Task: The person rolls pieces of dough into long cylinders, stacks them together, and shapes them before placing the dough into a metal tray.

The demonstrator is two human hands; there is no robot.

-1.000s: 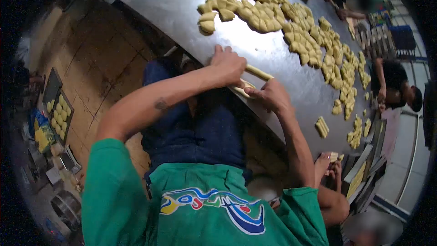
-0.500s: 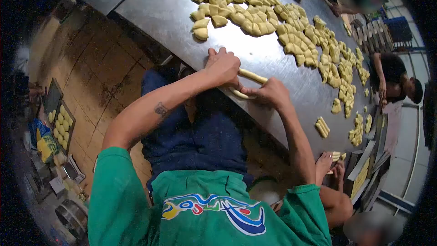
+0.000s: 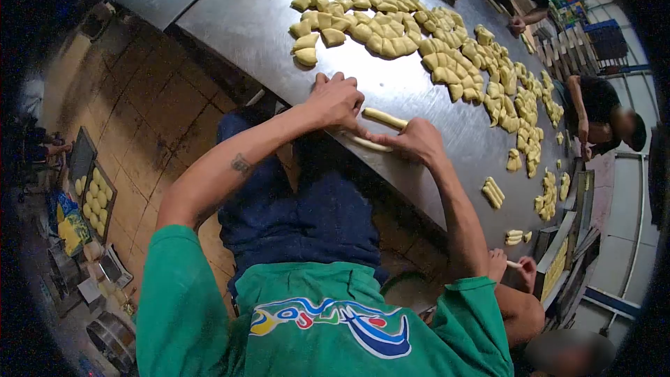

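Observation:
My left hand (image 3: 337, 102) is at the near edge of the metal table, its fingers bent against the surface and its thumb reaching right. My right hand (image 3: 422, 142) faces it, fingers curled mostly out of sight, thumb pointing left. The thumbs meet over a pale yellow dough strip (image 3: 372, 144) along the table edge; both hands press on it and partly cover it. Just beyond the thumbs lies a second dough roll (image 3: 385, 118), its right end close to my right hand. Cut dough pieces (image 3: 391, 43) cover the table farther off.
The steel table (image 3: 237, 24) runs diagonally. To the right are several dough rolls (image 3: 493, 193) and a co-worker's hands (image 3: 513, 265) with a dough strip. Other people stand at the far side. On the floor at left, a tray (image 3: 105, 216) holds round dough pieces.
My hands have shifted slightly, with the thumbs now touching over the strip. The second roll shows more fully. The co-worker's hands at lower right have moved toward the table's near edge with a strip.

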